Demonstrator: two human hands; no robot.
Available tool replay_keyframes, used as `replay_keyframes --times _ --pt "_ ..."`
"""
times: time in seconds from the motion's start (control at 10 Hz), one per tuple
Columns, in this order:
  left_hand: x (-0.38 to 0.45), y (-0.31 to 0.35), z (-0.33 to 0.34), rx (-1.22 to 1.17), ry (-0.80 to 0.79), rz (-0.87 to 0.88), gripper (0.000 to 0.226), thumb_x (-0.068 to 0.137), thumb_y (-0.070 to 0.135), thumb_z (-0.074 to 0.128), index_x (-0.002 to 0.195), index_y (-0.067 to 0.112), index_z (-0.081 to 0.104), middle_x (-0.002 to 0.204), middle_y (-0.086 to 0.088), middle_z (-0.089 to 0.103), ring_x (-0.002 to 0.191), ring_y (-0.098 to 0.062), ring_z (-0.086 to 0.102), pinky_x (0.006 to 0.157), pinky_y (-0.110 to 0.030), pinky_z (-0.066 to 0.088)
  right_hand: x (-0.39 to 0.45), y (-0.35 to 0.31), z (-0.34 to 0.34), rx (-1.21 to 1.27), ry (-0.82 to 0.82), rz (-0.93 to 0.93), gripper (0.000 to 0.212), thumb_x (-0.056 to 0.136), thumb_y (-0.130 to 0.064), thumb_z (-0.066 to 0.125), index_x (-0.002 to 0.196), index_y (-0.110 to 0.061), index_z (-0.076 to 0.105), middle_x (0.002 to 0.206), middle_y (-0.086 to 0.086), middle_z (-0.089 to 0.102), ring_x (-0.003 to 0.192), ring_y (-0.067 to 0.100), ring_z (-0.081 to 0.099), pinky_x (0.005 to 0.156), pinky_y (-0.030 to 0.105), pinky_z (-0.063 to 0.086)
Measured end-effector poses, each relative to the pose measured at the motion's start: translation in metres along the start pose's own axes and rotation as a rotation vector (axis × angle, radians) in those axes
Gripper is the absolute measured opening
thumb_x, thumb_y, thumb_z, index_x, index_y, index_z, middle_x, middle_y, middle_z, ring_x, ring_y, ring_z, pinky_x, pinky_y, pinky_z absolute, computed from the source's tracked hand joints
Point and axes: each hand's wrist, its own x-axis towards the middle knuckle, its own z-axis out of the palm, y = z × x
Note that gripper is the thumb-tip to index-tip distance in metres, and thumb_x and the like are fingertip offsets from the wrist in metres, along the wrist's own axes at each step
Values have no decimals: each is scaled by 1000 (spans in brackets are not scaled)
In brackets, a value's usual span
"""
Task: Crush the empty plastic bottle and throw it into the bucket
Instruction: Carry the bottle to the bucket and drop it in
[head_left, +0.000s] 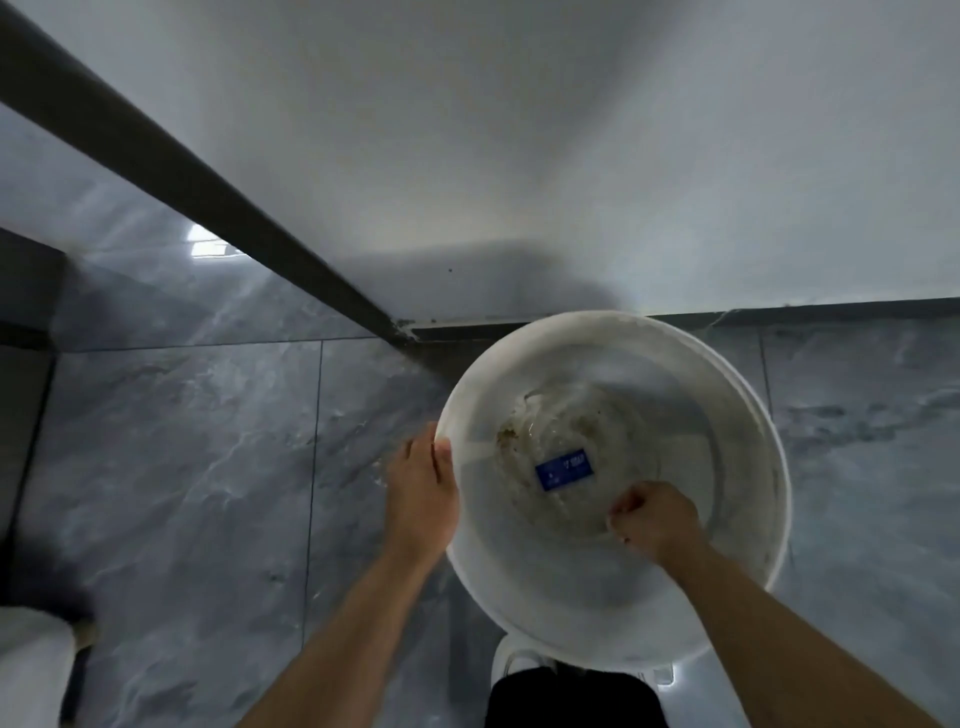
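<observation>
A white bucket (737, 426) stands on the floor in a wall corner, seen from above. Inside it is a clear plastic bottle (564, 469) with a blue label, blurred, over the stained bottom. My left hand (421, 493) grips the bucket's left rim, thumb over the edge. My right hand (654, 517) is over the bucket's near side with its fingers curled shut. The bottle's near end reaches toward those fingers; whether they touch it is unclear.
Grey marble-look floor tiles (182, 467) spread out to the left. White walls (571, 156) with a dark skirting (208, 197) meet behind the bucket. A white shoe (519, 660) shows below the bucket. A pale object (31, 670) sits at bottom left.
</observation>
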Motion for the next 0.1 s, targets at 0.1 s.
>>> replay_keyframes --times 0.1 --pt "-11 14 -26 35 7 -49 29 95 16 36 68 11 47 69 -5 49 68 -20 48 48 -17 31 -43 -6 -26 131 0 -45 27 81 -4 62 57 -15 58 73 16 64 79 27 61 81 40 53"
